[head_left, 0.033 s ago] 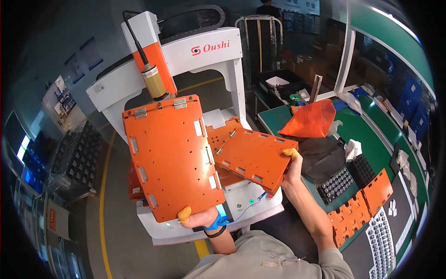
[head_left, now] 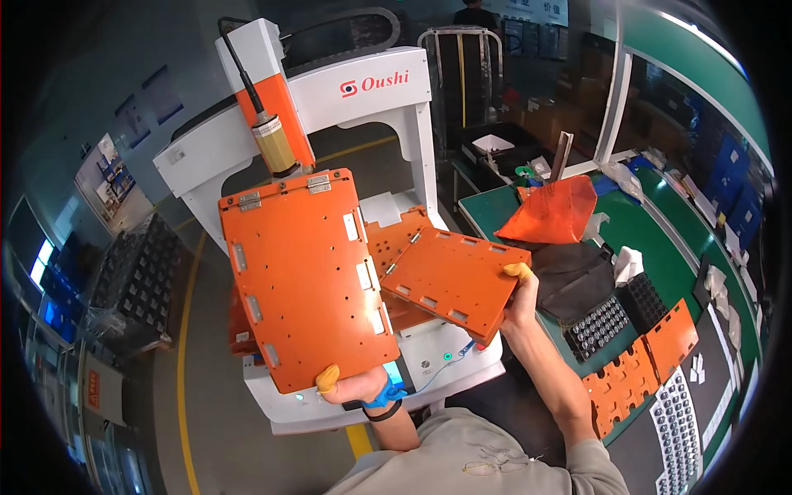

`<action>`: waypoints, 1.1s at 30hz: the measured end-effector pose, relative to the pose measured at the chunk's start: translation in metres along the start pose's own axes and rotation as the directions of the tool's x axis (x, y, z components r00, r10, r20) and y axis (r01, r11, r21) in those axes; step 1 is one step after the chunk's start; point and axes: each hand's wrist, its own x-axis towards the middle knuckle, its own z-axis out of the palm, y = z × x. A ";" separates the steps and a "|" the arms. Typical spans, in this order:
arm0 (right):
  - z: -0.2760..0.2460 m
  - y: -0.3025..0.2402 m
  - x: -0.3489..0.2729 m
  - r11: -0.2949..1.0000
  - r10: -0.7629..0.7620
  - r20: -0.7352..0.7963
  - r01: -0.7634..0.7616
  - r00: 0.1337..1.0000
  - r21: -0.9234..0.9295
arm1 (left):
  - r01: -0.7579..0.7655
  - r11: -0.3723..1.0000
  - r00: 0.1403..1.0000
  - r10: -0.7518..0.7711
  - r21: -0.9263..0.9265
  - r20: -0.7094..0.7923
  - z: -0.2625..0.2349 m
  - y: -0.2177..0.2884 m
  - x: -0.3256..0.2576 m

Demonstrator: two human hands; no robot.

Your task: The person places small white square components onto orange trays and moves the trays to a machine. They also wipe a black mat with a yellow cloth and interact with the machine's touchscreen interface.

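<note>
My left hand (head_left: 353, 388) grips the lower right corner of a large orange hinged plate fixture (head_left: 305, 280), tilted up, with small holes, slots along its sides and metal hinges at its far edge. In my right hand (head_left: 521, 301) is a smaller orange hinged plate fixture (head_left: 450, 276), held by its right end; its hinged left edge lies close beside the large one. Both thumbs wear yellow finger covers; the fingers underneath are mostly hidden. Behind the two fixtures, another orange part with holes (head_left: 394, 235) shows on the white gantry machine (head_left: 417, 107).
A yellow-bodied spindle (head_left: 274, 144) hangs just beyond the large fixture. On the green bench (head_left: 487, 206) at right are an orange bag (head_left: 553, 210), a black cloth (head_left: 573, 276), a black tray of small round parts (head_left: 598, 330), an open orange fixture (head_left: 623, 384) and a white strip of parts (head_left: 676, 429).
</note>
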 end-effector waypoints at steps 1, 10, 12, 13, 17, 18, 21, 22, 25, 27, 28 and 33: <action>-0.002 -0.001 -0.001 1.000 0.002 0.006 -0.002 1.000 0.004 | 0.016 1.000 1.000 -0.016 -0.013 -0.012 0.000 0.000 -0.001; -0.025 -0.033 -0.039 0.962 -0.271 -0.076 0.272 0.960 0.006 | 0.463 0.886 0.886 -0.463 0.012 0.040 -0.019 -0.030 -0.008; -0.030 -0.041 -0.054 0.912 -0.401 -0.045 0.403 0.915 0.079 | 0.575 0.818 0.817 -0.575 0.009 0.033 -0.012 -0.045 -0.014; -0.033 -0.050 -0.059 0.900 -0.427 -0.049 0.430 0.903 0.074 | 0.588 0.809 0.809 -0.588 0.017 0.014 -0.012 -0.055 -0.017; -0.048 -0.082 -0.088 0.802 -0.591 -0.136 0.598 0.795 0.010 | 0.628 0.778 0.776 -0.626 0.016 -0.075 -0.004 -0.087 -0.032; -0.052 -0.089 -0.096 0.781 -0.615 -0.162 0.624 0.772 0.011 | 0.633 0.774 0.771 -0.629 0.010 -0.101 0.000 -0.092 -0.037; -0.035 -0.106 -0.124 0.726 -0.683 -0.159 0.686 0.713 -0.041 | 0.585 0.810 0.804 -0.587 -0.049 -0.096 -0.002 -0.115 -0.035; -0.040 -0.110 -0.132 0.708 -0.703 -0.163 0.703 0.693 -0.066 | 0.575 0.815 0.810 -0.579 -0.071 -0.097 -0.004 -0.121 -0.034; -0.077 -0.124 -0.140 0.640 -0.764 -0.161 0.766 0.624 -0.069 | 0.572 0.820 0.812 -0.569 -0.021 -0.127 -0.010 -0.135 -0.025; -0.081 -0.126 -0.144 0.614 -0.781 -0.202 0.786 0.590 -0.079 | 0.557 0.831 0.822 -0.549 0.009 -0.151 -0.007 -0.137 -0.026; -0.079 -0.124 -0.144 0.603 -0.786 -0.226 0.794 0.575 -0.076 | 0.545 0.838 0.830 -0.536 0.024 -0.158 -0.006 -0.138 -0.026; -0.101 -0.125 -0.138 0.630 -0.765 -0.204 0.775 0.611 -0.041 | 0.560 0.827 0.823 -0.549 0.050 -0.143 -0.008 -0.149 -0.024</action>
